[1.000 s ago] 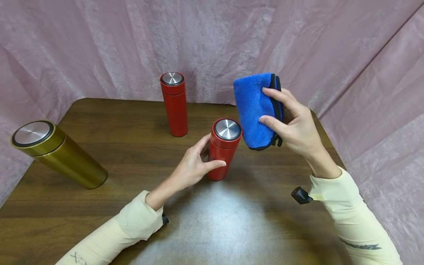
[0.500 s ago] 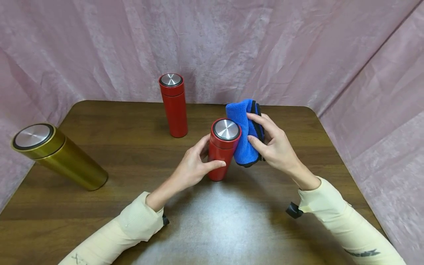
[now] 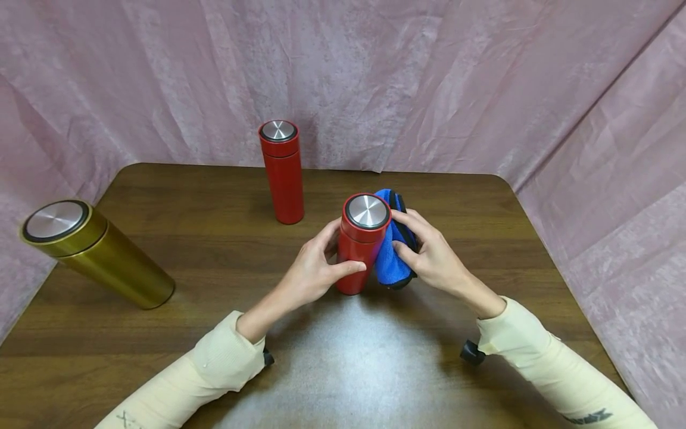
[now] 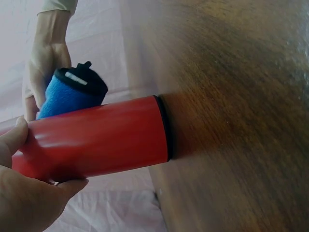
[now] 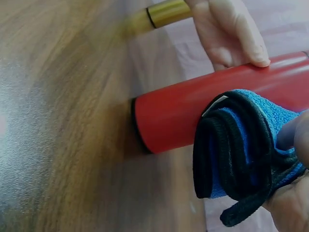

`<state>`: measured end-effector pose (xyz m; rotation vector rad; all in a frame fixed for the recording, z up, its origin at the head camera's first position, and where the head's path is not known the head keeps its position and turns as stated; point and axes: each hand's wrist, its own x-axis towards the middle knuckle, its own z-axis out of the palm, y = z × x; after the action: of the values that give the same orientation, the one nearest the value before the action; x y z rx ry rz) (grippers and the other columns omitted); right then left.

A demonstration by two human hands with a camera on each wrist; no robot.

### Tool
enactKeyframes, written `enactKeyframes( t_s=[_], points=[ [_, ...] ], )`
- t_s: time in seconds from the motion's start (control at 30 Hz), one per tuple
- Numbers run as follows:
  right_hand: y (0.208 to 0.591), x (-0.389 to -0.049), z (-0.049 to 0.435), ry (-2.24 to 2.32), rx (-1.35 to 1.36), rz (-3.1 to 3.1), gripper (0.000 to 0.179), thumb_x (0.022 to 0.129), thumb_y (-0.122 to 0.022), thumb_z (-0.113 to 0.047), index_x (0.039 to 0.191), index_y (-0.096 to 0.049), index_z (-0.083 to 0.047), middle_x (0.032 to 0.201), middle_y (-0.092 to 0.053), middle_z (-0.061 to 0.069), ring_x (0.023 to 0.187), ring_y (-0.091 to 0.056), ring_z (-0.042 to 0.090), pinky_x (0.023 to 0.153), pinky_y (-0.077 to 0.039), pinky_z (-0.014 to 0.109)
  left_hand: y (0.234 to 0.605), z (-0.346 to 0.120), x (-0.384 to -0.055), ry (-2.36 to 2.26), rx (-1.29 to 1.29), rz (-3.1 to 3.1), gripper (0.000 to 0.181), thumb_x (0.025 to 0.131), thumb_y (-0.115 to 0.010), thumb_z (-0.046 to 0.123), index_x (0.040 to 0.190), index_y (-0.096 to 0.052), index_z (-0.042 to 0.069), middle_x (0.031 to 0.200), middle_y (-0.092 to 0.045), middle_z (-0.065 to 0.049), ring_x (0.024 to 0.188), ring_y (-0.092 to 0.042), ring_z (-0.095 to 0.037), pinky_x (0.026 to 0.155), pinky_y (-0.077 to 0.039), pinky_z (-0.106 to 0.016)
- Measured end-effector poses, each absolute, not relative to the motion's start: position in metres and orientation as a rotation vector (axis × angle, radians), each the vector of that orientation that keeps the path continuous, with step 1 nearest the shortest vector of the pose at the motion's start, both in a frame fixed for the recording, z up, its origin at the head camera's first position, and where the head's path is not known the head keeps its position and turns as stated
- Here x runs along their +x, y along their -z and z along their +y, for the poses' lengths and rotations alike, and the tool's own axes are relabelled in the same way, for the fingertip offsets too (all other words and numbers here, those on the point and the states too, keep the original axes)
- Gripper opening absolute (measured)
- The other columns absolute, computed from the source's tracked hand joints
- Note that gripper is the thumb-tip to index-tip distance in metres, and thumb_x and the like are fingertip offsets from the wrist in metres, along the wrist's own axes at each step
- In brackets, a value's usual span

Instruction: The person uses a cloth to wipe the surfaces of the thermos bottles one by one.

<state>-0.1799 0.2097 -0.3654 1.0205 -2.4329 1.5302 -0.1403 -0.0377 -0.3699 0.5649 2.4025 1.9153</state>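
Observation:
A red thermos flask (image 3: 358,247) with a brushed silver lid top stands upright in the middle of the table. My left hand (image 3: 313,268) grips it from the left, thumb across the front; its fingers go out of sight behind the flask in the head view. On the flask's right side, my right hand (image 3: 434,253) pinches a folded blue microfibre cloth (image 3: 393,262) with black edging and lays it against the wall. In the right wrist view, the cloth's stacked layers and a black loop (image 5: 246,208) face the camera.
Another red flask (image 3: 284,179) stands behind, near the table's far edge. A larger gold flask (image 3: 115,256) is at the left. Pink curtains (image 3: 343,77) close off the back and sides of the wooden table (image 3: 214,232).
My right hand has brought the cloth down and left from beside the lid, and it now lies against the flask's right side. The left hand's hold stays the same.

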Motion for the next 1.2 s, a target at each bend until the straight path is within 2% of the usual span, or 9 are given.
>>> enactKeyframes(
  t_s=[0.1,0.27,0.4,0.57,0.77,1.0,1.2],
  points=[
    [0.370,-0.181,0.211,-1.483,1.025,-2.492,0.057,0.090,-0.064,0.016,0.144,-0.055,0.001,0.140,-0.056,0.017,0.120,-0.057,0.028,0.099,-0.052,0.027,0.370,-0.038,-0.140,-1.927,0.574,2.392,0.079,0.083,-0.086,0.003,0.150,-0.045,-0.002,0.142,-0.059,-0.018,0.129,-0.060,-0.034,0.110,-0.047,-0.046],
    [0.376,-0.181,0.210,-1.421,1.017,-2.591,0.055,0.092,-0.065,0.011,0.145,-0.055,-0.002,0.139,-0.057,0.014,0.119,-0.058,0.027,0.101,-0.051,0.047,0.371,-0.037,-0.141,-1.951,0.586,2.371,0.079,0.084,-0.086,0.003,0.151,-0.044,-0.001,0.142,-0.059,-0.018,0.129,-0.060,-0.033,0.110,-0.047,-0.044],
    [0.382,-0.179,0.208,-1.313,1.030,-2.686,0.054,0.092,-0.067,0.008,0.144,-0.055,0.001,0.135,-0.060,0.016,0.117,-0.059,0.029,0.101,-0.050,0.052,0.371,-0.037,-0.140,-1.967,0.580,2.352,0.080,0.084,-0.086,0.002,0.151,-0.043,-0.001,0.144,-0.058,-0.018,0.131,-0.058,-0.033,0.111,-0.046,-0.044],
    [0.392,-0.176,0.203,-1.109,0.978,-2.855,0.047,0.091,-0.069,0.005,0.137,-0.059,0.007,0.125,-0.065,0.019,0.109,-0.063,0.030,0.097,-0.053,0.052,0.371,-0.037,-0.139,-1.971,0.578,2.340,0.081,0.084,-0.085,0.002,0.153,-0.042,-0.001,0.144,-0.057,-0.018,0.133,-0.057,-0.033,0.111,-0.046,-0.044],
    [0.396,-0.171,0.195,-0.958,0.866,-3.039,0.042,0.087,-0.069,-0.001,0.128,-0.066,0.003,0.104,-0.065,0.014,0.088,-0.058,0.025,0.079,-0.053,0.044,0.372,-0.037,-0.139,-1.970,0.579,2.349,0.081,0.084,-0.085,0.001,0.153,-0.042,-0.001,0.145,-0.056,-0.018,0.133,-0.056,-0.033,0.111,-0.045,-0.042],
    [0.365,-0.166,0.197,-1.048,0.661,-3.054,0.048,0.089,-0.069,-0.008,0.136,-0.064,0.002,0.130,-0.067,0.020,0.113,-0.064,0.033,0.099,-0.051,0.053,0.373,-0.036,-0.139,-1.968,0.595,2.361,0.081,0.084,-0.085,0.001,0.152,-0.042,-0.001,0.145,-0.056,-0.019,0.134,-0.056,-0.033,0.112,-0.044,-0.042],
    [0.327,-0.155,0.202,-1.117,0.713,-2.915,0.046,0.091,-0.066,-0.005,0.137,-0.066,-0.002,0.129,-0.068,0.013,0.108,-0.063,0.029,0.094,-0.052,0.048,0.372,-0.037,-0.139,-1.973,0.585,2.353,0.081,0.084,-0.085,0.002,0.153,-0.041,-0.001,0.146,-0.056,-0.018,0.134,-0.056,-0.033,0.112,-0.045,-0.044]
  ],
)
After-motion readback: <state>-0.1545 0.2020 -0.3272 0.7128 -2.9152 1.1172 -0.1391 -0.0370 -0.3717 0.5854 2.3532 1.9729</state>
